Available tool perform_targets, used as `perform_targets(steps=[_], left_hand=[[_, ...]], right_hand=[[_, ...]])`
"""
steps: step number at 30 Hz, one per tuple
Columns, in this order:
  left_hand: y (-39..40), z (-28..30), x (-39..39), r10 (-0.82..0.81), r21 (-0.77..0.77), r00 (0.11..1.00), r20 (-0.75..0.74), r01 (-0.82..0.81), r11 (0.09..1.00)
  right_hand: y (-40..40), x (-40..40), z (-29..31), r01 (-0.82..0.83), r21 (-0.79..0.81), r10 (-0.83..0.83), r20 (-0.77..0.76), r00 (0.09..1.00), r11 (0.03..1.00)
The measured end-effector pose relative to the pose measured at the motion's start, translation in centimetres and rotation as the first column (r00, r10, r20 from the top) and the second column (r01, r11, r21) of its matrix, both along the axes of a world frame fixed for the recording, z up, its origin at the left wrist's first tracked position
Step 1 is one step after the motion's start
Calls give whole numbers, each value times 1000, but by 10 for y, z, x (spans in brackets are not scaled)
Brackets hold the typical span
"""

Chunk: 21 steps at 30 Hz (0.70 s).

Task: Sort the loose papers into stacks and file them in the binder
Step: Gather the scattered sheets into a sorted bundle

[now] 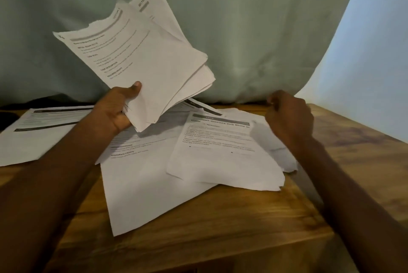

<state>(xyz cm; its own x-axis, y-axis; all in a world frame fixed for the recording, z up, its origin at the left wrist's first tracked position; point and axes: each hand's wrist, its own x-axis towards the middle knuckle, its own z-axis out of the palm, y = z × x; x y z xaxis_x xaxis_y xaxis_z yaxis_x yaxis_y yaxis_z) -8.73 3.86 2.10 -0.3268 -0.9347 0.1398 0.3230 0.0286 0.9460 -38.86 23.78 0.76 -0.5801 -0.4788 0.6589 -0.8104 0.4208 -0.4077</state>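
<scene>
Nearest the camera, a bare stretch of the wooden bench (220, 228) is being left free. Just beyond it, loose papers are being kept in an untidy spread: a large sheet (145, 188) is lying askew at the centre, and a small overlapping pile (223, 155) is resting partly on it to the right. At the left, another sheet (39, 131) is lying apart from these, flat on the bench.

Above the spread, a fanned bundle of papers (150, 62) is being held up off the bench by the left hand (119, 109); its grip is closed on the bundle's lower corner, with the thumb pressed on the top page. The right hand (289, 118) is being held over the far right of the pile with its fingers curled; whether a sheet edge is being pinched cannot be told.

Behind everything, a pale green cloth (242, 29) is hanging as a backdrop.

Sorting is judged to be at an early stage: one bundle is being gathered, but no squared stacks are being shown, and no binder is in view, so the filing is not yet begun.
</scene>
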Motion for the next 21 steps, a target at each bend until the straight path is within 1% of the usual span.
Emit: perform_targets(steps=[1, 2, 3, 6, 9, 13, 15, 18, 20, 21], left_hand=[[0, -2, -2, -13, 1, 1000, 28, 13, 1000], [1, -5, -4, -22, -2, 999, 48, 22, 1000], [1, -6, -6, -30, -6, 998, 62, 31, 1000], [3, -11, -12, -50, 10, 997, 62, 50, 999], [8, -14, -18, -83, 6, 996, 39, 82, 997], [9, -16, -20, -95, -19, 995, 19, 95, 995], [7, -17, -19, -101, -8, 995, 2, 101, 995], [6, -19, -17, -114, -6, 993, -6, 114, 993], [5, -21, -17, -108, 3, 994, -16, 108, 994], [4, -22, -17, -105, 7, 994, -27, 105, 994]], right_hand=[[2, -16, -4, 83, 102, -90, 64, 994, 991], [3, -27, -9, 122, 192, -144, 107, 984, 974], [3, -32, -14, 123, 262, -162, 132, 978, 957], [-3, -24, -24, 18, 369, -74, 139, 988, 929], [-10, -1, -25, -79, 477, -3, 168, 986, 875], [-14, 17, -25, -95, 628, 15, 131, 991, 773], [-13, 19, -23, -128, 607, 35, 163, 986, 784], [-13, 16, -19, -162, 514, 19, 271, 962, 843], [-14, 12, -18, -180, 380, 10, 410, 912, 907], [-14, 9, -17, -197, 277, 27, 519, 854, 941]])
